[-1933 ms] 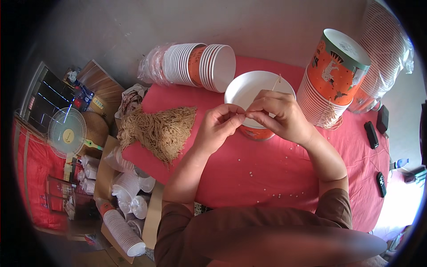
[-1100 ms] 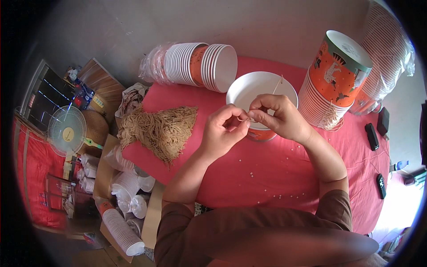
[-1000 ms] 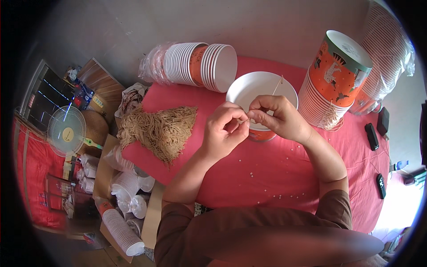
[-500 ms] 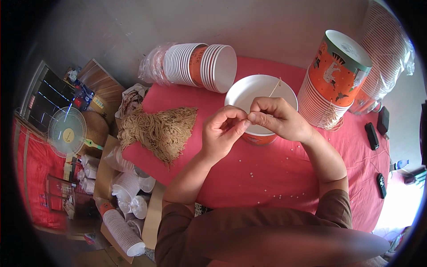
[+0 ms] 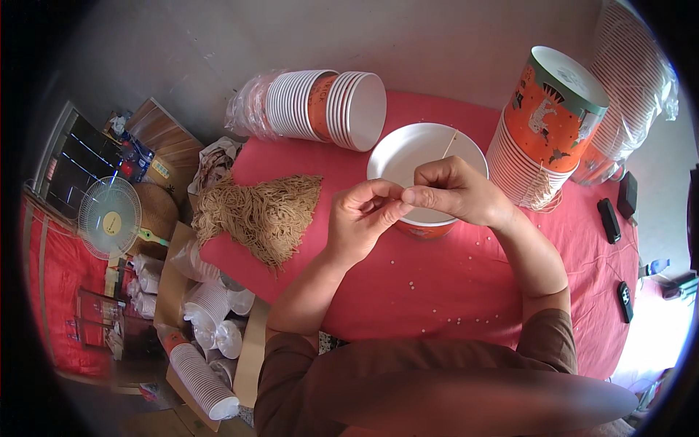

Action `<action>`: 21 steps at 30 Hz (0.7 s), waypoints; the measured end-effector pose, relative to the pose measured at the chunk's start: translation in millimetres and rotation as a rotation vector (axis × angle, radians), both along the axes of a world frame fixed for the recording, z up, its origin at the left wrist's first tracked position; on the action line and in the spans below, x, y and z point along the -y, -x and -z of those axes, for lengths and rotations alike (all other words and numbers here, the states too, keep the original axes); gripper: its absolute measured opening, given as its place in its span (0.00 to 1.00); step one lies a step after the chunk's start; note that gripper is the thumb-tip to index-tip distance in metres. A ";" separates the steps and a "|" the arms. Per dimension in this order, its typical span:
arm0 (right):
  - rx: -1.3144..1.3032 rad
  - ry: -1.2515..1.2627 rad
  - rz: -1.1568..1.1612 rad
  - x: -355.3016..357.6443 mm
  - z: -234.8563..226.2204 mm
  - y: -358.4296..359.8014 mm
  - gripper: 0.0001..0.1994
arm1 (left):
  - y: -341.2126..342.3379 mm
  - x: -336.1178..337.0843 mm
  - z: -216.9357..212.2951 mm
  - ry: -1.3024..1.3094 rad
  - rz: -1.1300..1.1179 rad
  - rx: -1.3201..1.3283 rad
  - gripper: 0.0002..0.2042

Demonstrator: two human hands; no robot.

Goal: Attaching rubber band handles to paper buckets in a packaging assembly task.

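In front of me stands a round paper bucket (image 5: 397,153), white inside and orange outside, its mouth facing up. A thin tan cord (image 5: 450,146) runs from near its far rim toward my fingers. Over the bucket's near side, my left hand (image 5: 358,221) and my right hand (image 5: 464,192) meet with thumbs and forefingers pinched together. Both appear closed on the cord, whose end is too small to make out between the fingertips. To the left lies a heap of loose tan cords (image 5: 262,215).
Nested white buckets (image 5: 298,105) lie on their side at the back. Another stack, topped by an upturned orange bucket (image 5: 546,109), stands at right with cords hanging from it. White bits dot the red tablecloth (image 5: 378,306). A carton (image 5: 253,353) of wrapped cups is lower left.
My right hand has shifted slightly up and its thumb lies straighter. My left hand has moved a little left. The fingertips still meet over the bucket.
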State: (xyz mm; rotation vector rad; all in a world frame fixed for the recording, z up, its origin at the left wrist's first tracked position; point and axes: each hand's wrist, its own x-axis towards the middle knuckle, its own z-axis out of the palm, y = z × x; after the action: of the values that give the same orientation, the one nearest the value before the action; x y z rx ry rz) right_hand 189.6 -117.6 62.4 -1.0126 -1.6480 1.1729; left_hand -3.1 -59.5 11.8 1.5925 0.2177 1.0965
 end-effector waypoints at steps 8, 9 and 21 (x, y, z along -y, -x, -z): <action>0.144 -0.144 0.235 1.6 11.1 6.9 0.19 | 6.1 -7.6 -0.6 0.145 0.130 0.001 0.07; 0.157 -0.263 0.272 0.7 11.5 7.4 0.17 | 6.1 -7.7 -2.2 0.145 0.130 0.002 0.07; 0.147 -0.597 0.214 3.9 18.4 18.8 0.11 | 8.1 -7.5 -12.6 0.539 0.247 -0.026 0.07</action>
State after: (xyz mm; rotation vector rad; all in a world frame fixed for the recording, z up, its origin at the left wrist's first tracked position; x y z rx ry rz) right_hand 170.9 -121.4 44.0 -0.8669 -1.7962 0.4243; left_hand -11.2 -52.0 24.4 1.1145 0.2972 0.7447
